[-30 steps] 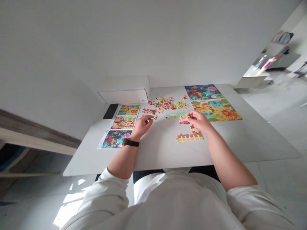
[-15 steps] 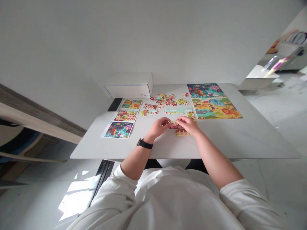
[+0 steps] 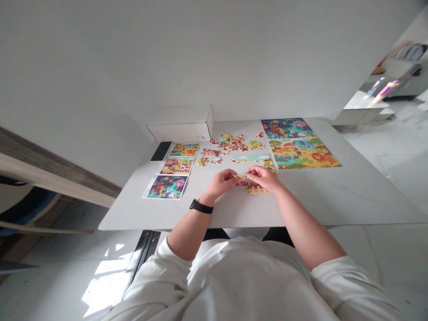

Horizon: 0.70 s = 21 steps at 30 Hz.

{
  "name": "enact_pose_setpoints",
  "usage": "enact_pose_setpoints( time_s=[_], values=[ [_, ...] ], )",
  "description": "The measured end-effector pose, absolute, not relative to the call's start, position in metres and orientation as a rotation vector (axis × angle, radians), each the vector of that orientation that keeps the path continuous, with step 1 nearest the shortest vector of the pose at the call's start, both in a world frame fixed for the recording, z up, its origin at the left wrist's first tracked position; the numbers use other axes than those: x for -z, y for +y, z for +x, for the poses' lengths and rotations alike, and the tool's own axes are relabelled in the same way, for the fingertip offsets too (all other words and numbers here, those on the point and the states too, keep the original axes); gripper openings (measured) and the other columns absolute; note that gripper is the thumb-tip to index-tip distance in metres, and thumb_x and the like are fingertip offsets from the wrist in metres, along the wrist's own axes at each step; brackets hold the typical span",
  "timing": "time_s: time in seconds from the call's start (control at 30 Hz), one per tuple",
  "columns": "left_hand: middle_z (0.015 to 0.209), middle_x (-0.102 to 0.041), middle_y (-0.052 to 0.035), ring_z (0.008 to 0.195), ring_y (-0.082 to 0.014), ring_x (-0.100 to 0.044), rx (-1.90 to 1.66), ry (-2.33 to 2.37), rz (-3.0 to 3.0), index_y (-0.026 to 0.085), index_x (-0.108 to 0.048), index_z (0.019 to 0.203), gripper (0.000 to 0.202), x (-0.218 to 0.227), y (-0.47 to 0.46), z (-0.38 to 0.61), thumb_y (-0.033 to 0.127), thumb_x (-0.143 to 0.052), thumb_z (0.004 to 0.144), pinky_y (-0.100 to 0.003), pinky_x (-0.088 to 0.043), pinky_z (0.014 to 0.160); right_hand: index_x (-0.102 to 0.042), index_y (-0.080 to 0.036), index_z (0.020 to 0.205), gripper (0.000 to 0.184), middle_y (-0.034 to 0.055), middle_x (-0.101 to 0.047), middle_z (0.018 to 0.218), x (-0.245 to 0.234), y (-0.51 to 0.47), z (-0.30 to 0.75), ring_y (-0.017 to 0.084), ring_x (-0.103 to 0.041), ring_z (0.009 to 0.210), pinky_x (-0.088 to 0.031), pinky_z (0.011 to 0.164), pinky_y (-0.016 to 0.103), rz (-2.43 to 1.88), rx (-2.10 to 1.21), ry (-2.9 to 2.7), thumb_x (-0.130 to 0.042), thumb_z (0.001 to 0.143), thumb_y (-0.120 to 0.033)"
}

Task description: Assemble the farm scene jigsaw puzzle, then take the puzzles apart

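My left hand (image 3: 223,183) and my right hand (image 3: 262,177) face each other above the table. Between their pinched fingertips is a small yellow-green and red jigsaw piece (image 3: 242,176), partly hidden by the fingers. Just behind it lies a joined strip of pale blue-green jigsaw pieces (image 3: 250,157), linked down its right side to a yellow-green part near my right hand. Joined fence pieces (image 3: 257,190) in red and yellow rest in front of my right hand. Loose jigsaw pieces (image 3: 235,143) are heaped farther back.
Three small picture sheets (image 3: 176,166) lie at the left, beside a black phone (image 3: 161,151) and a white box (image 3: 180,129) against the wall. Two finished puzzle pictures (image 3: 302,151) cover part of the table's right side (image 3: 347,196).
My fingers have shifted slightly at the piece, and more of its yellow-green surface shows now. The whole view has tilted a little, so the table appears slightly lower.
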<state>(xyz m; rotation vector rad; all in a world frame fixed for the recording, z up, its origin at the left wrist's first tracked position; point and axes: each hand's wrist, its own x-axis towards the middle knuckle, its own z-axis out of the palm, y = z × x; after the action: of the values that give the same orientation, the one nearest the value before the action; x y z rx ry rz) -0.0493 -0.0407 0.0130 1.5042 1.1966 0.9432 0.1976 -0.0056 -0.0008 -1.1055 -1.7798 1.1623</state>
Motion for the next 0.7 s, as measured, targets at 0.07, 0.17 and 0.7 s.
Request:
enact_pose_setpoints(
  time_s=[0.07,0.17,0.7],
  values=[
    [0.067,-0.062,0.0038,0.055,-0.0107,-0.051,-0.955,1.202,1.542,0.02,-0.072,0.108,0.044,-0.0125,-0.0408,-0.0501,0.057,-0.08,0.086,-0.025,-0.039,0.054,-0.079,-0.026,0.105,0.032,0.0042,-0.08,0.097,0.0002,-0.0062,0.1961,0.022,-0.073,0.087,-0.059,0.079,0.036,-1.093,-1.192,-1.78,-0.079,0.085,-0.052],
    [0.073,-0.068,0.0004,0.061,-0.0124,-0.057,-0.97,1.211,1.625,0.019,-0.073,0.108,0.04,-0.0107,-0.0398,-0.0516,0.055,-0.076,0.092,-0.026,-0.044,0.059,-0.078,-0.026,0.103,0.03,0.0036,-0.079,0.093,-0.001,-0.0077,0.1944,0.021,-0.072,0.081,-0.057,0.072,0.034,-1.1,-1.216,-1.779,-0.079,0.086,-0.051],
    [0.13,-0.071,-0.0103,0.128,-0.0265,-0.065,-1.081,1.059,2.453,0.024,-0.065,0.127,0.036,-0.0044,-0.0468,-0.0461,0.01,-0.071,0.094,-0.047,-0.055,0.111,-0.078,-0.026,0.104,0.02,0.0025,-0.081,0.098,0.0053,-0.006,0.1936,0.022,-0.074,0.087,-0.057,0.081,0.034,-1.131,-1.106,-1.802,-0.071,0.093,-0.041]
  ],
)
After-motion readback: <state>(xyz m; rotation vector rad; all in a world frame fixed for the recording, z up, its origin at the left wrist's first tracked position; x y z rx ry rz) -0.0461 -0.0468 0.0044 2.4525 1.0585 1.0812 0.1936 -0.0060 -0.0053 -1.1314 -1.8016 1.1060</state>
